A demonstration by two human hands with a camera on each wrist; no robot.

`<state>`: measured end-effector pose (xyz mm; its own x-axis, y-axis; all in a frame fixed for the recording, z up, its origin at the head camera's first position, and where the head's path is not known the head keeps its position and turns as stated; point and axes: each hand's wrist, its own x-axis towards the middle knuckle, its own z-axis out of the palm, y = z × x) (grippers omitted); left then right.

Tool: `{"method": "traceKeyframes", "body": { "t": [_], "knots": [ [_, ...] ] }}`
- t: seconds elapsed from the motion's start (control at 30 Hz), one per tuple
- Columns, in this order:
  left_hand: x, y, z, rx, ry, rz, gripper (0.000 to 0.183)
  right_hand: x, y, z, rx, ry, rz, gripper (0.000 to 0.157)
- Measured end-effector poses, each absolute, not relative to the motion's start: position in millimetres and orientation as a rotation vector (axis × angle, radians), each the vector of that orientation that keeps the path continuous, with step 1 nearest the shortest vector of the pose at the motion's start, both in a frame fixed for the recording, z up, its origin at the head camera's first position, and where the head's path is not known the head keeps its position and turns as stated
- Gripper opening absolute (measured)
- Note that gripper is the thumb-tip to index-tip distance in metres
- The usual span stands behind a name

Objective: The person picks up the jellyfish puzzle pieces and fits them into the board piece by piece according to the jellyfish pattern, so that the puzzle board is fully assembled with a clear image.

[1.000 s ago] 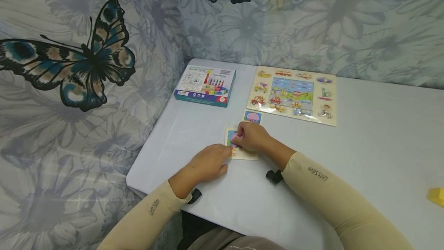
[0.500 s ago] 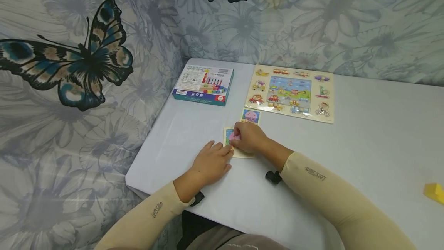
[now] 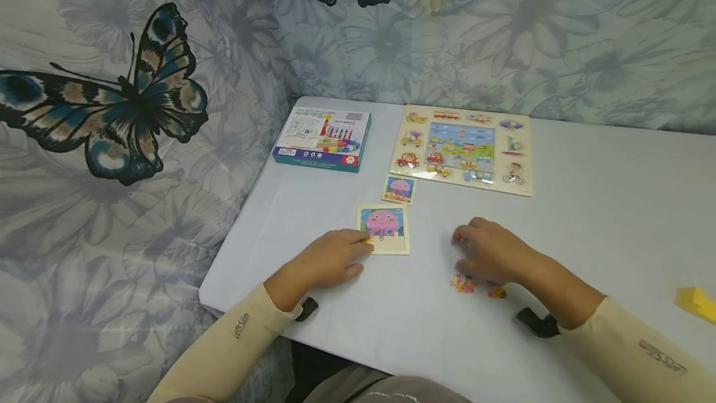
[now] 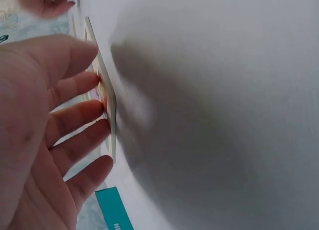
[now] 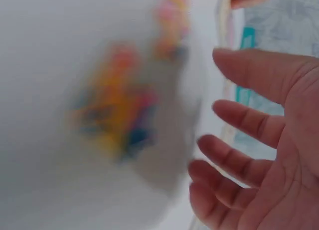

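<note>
A small square jigsaw puzzle [image 3: 398, 244] lies on the white table, its upper part filled by a pink octopus picture and its lower strip bare, cream-coloured board. The fingertips of my left hand [image 3: 324, 260] rest on its lower left corner. In the left wrist view those fingers [image 4: 82, 110] are only slightly bent at the puzzle's edge. My right hand [image 3: 495, 250] is above the table to the right, holding nothing, fingers apart and loosely bent. Just below it lie two colourful puzzle pieces, a pink and yellow piece [image 3: 463, 283] and an orange piece [image 3: 498, 291], blurred in the right wrist view.
A small octopus picture card [image 3: 399, 189] lies behind the puzzle. Farther back are a large wooden vehicle puzzle [image 3: 521, 170] and a flat box [image 3: 321, 138] with a teal side. A yellow object [image 3: 696, 302] sits at the far right. Patterned walls border the table.
My right hand has left the puzzle and moved right, above the loose pieces. More of the octopus picture shows now. My left hand stays at the puzzle's corner.
</note>
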<state>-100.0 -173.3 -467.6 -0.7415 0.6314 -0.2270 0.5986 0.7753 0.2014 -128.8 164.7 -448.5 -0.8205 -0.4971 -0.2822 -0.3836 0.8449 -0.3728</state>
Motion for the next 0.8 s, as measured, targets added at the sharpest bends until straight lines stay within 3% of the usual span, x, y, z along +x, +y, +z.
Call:
{"method": "traceKeyframes", "body": {
  "t": [0.13,0.37,0.57,0.8],
  "knots": [
    [-104,-177,-471,1.002,2.684,0.213,0.044,-101,188,-460,-0.720,2.770,-0.470,0.040],
    [-104,-180,-467,1.003,2.687,0.257,0.042,-76,186,-474,-0.702,2.867,-0.597,0.024],
    [-100,-182,-468,0.957,2.644,0.235,0.044,-81,172,-466,-0.704,2.772,-0.633,0.027],
    [-98,-181,-474,0.887,2.631,0.261,0.048,-112,129,-453,-0.647,2.613,-0.748,0.017]
  ]
}}
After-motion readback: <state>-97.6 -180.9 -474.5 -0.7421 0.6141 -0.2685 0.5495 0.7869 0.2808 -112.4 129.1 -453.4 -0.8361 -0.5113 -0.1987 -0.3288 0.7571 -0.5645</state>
